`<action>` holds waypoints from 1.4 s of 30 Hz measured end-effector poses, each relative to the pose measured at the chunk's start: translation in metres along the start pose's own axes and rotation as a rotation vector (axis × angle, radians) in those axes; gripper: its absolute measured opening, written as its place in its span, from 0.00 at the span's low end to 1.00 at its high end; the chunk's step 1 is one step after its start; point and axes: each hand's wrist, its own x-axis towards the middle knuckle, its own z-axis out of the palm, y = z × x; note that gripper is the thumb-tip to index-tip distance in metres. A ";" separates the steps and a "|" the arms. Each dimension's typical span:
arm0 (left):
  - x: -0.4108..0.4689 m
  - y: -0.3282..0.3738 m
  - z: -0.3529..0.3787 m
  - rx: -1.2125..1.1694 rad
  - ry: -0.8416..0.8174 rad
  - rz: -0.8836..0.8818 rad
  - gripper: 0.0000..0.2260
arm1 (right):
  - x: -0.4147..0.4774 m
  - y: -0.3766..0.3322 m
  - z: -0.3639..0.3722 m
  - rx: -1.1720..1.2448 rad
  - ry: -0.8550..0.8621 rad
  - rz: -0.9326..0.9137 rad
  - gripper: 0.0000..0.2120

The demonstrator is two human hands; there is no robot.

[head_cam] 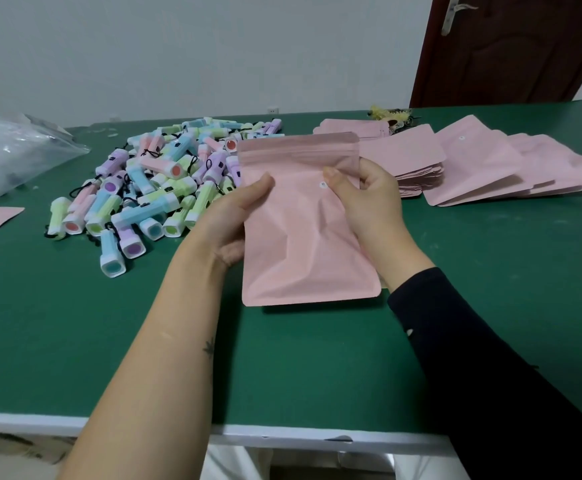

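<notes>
Pink pouch [303, 230] upright above table [75, 323] | left hand [234, 220] grips edge | right hand [369, 202] pinches side

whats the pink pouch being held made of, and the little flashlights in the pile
Pink pouch: likely matte plastic or paper-faced film; it creases in soft folds, and its top strip shines glossier. Small flashlights: apparently moulded plastic, with smooth pastel bodies, white ends and glossy coloured lenses.
</notes>
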 end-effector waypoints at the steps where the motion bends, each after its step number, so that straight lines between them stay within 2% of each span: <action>1: 0.000 0.000 0.001 0.048 0.000 0.026 0.10 | 0.001 0.000 -0.001 -0.013 0.019 -0.019 0.08; 4: 0.002 -0.002 0.003 0.147 0.064 0.106 0.10 | 0.004 0.003 -0.006 0.043 -0.028 0.016 0.02; 6: 0.003 -0.003 0.005 0.132 0.148 0.148 0.10 | 0.004 0.005 -0.009 0.115 -0.161 0.145 0.06; 8: 0.005 -0.003 0.006 0.127 0.190 0.177 0.09 | 0.004 0.009 -0.010 0.047 -0.238 0.215 0.08; 11: 0.005 -0.005 0.006 0.157 0.167 0.174 0.07 | 0.005 0.014 -0.006 -0.017 -0.152 0.172 0.04; 14: 0.006 -0.007 0.007 0.209 0.162 0.143 0.05 | 0.005 0.015 -0.004 -0.055 -0.076 0.124 0.04; 20: 0.011 -0.010 0.007 0.174 0.296 0.140 0.08 | 0.003 0.015 -0.006 -0.015 -0.182 0.271 0.11; 25: 0.012 -0.011 0.007 0.222 0.211 0.055 0.07 | 0.005 0.015 -0.007 -0.003 -0.061 0.250 0.07; 28: 0.015 -0.014 0.008 0.219 0.274 0.074 0.04 | 0.005 0.016 -0.009 0.035 -0.129 0.286 0.09; 32: 0.019 -0.013 0.004 0.145 0.362 0.144 0.05 | 0.002 0.015 -0.007 -0.021 -0.237 0.314 0.08; 35: 0.017 -0.011 0.003 0.175 0.292 0.117 0.06 | 0.003 0.013 -0.006 -0.051 -0.151 0.252 0.05; 38: 0.013 -0.012 0.004 0.285 0.150 -0.017 0.11 | 0.005 0.012 -0.010 0.002 -0.079 0.242 0.07; 42: 0.012 -0.012 0.006 0.278 0.199 0.003 0.13 | 0.006 0.016 -0.013 0.123 -0.156 0.329 0.08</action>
